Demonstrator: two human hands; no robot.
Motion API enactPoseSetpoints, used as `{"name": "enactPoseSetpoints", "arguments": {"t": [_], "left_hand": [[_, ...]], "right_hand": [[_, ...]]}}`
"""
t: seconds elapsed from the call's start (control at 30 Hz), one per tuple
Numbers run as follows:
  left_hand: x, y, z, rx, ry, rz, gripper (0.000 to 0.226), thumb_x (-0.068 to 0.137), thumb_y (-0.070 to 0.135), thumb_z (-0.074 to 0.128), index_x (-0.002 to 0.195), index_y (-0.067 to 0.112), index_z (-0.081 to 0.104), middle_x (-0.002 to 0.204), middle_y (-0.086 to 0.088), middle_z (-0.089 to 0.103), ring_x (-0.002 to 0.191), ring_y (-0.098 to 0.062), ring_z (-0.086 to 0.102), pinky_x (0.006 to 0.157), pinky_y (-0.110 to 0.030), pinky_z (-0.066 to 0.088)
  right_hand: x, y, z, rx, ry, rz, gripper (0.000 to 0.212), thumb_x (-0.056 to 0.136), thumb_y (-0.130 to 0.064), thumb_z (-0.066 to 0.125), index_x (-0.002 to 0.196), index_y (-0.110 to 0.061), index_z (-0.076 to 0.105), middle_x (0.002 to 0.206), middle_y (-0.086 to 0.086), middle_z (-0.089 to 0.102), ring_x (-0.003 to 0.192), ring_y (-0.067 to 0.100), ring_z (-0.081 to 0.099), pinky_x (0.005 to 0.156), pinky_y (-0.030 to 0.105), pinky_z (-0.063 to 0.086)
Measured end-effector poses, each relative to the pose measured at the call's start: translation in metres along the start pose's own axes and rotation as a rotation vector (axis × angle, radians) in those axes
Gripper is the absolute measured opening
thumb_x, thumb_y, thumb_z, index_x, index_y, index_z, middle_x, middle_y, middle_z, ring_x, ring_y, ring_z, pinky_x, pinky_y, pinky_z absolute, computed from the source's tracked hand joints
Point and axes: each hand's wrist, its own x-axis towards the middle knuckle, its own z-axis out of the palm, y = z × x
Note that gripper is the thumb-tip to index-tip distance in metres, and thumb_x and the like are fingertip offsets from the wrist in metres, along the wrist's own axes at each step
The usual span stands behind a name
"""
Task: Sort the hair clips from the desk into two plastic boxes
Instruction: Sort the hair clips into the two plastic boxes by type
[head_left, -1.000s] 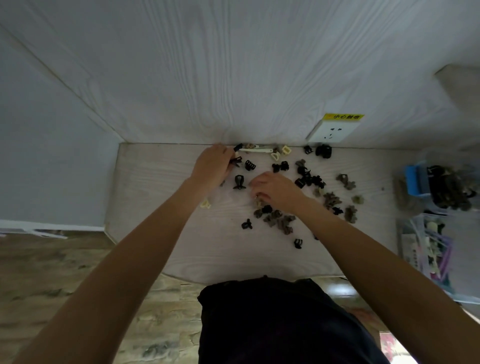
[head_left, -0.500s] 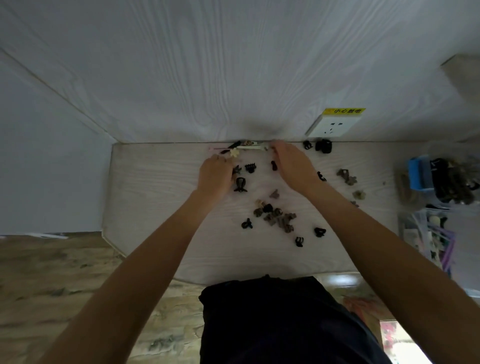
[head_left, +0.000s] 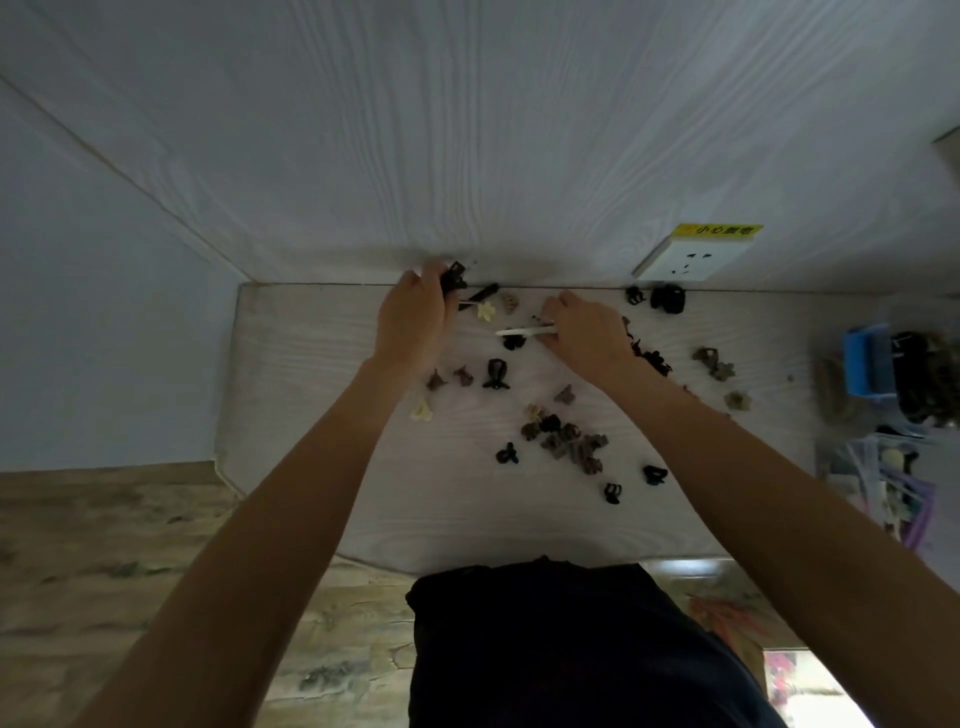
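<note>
Two hands work at the far edge of the pale wood-grain desk (head_left: 322, 467), close to the wall. The left hand (head_left: 413, 322) sits at about 11 o'clock from the desk's middle, its fingers curled round a black claw clip (head_left: 453, 278) held just above the desk's back edge. The right hand (head_left: 584, 332) lies at about 12 o'clock, thumb and fingers pinching the end of a long white clip (head_left: 524, 331) that points toward 9 o'clock, with a small black clip (head_left: 514, 342) just beneath it.

Loose hair clips are scattered over the desk. Between the hands lie a cream flower clip (head_left: 486, 310), a tan claw clip (head_left: 508, 301) and a dark flat clip (head_left: 480, 295). Nearer the person, a black claw clip stands at the middle (head_left: 496, 374), with two small brown clips (head_left: 449, 378) at its 9 o'clock and a cream clip (head_left: 422, 411) by the left wrist. A brown and black heap (head_left: 566, 436) lies at 5 o'clock from the middle, with three single black clips around it (head_left: 613, 492). More brown clips (head_left: 716, 362) lie at 3 o'clock.

At the desk's right end stand two clear plastic boxes: the farther one (head_left: 831, 384) holds dark and brown clips and a blue item (head_left: 866, 361); the nearer one (head_left: 841, 457) holds pale and purple pieces. A white wall socket (head_left: 685, 260) under a yellow label sits at 1 o'clock, two black clips (head_left: 667, 299) below it.
</note>
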Motion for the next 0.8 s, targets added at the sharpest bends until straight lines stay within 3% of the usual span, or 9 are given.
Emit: {"name": "enactPoseSetpoints", "arguments": {"t": [0.23,0.43,0.67,0.8], "left_hand": [[0.023,-0.016,0.008,0.156,-0.284,0.126,0.060,0.080,0.046,0.065,0.127,0.012,0.049,0.121,-0.014,0.060,0.110,-0.031,0.056,0.086,-0.039,0.047],[0.023,-0.014,0.007,0.212,-0.206,0.151,0.048,0.079,0.039,0.068,0.114,0.009,0.059,0.114,-0.011,0.061,0.107,-0.029,0.055,0.080,-0.038,0.047],[0.001,-0.031,0.005,0.170,-0.131,0.114,0.043,0.081,0.041,0.065,0.105,0.006,0.057,0.112,-0.015,0.049,0.103,-0.029,0.049,0.072,-0.042,0.051],[-0.005,-0.036,0.006,0.247,-0.203,0.104,0.046,0.089,0.042,0.054,0.116,0.004,0.050,0.117,-0.018,0.052,0.110,-0.032,0.046,0.073,-0.043,0.046]], "right_hand": [[-0.003,-0.002,-0.006,0.025,-0.043,0.010,0.045,0.088,-0.038,0.057,0.123,-0.010,0.049,0.125,0.013,0.044,0.085,0.033,0.061,0.063,0.033,0.040],[-0.004,-0.004,-0.004,-0.017,-0.044,-0.004,0.041,0.091,-0.039,0.051,0.118,-0.008,0.052,0.119,0.011,0.052,0.088,0.032,0.061,0.064,0.034,0.039],[-0.012,0.000,0.003,-0.032,0.010,-0.008,0.038,0.093,-0.037,0.048,0.116,-0.007,0.053,0.108,0.012,0.061,0.088,0.030,0.062,0.062,0.033,0.038],[-0.016,-0.001,0.008,0.018,0.057,-0.003,0.033,0.093,-0.030,0.047,0.112,-0.004,0.055,0.104,0.014,0.061,0.086,0.030,0.061,0.060,0.031,0.036]]}}
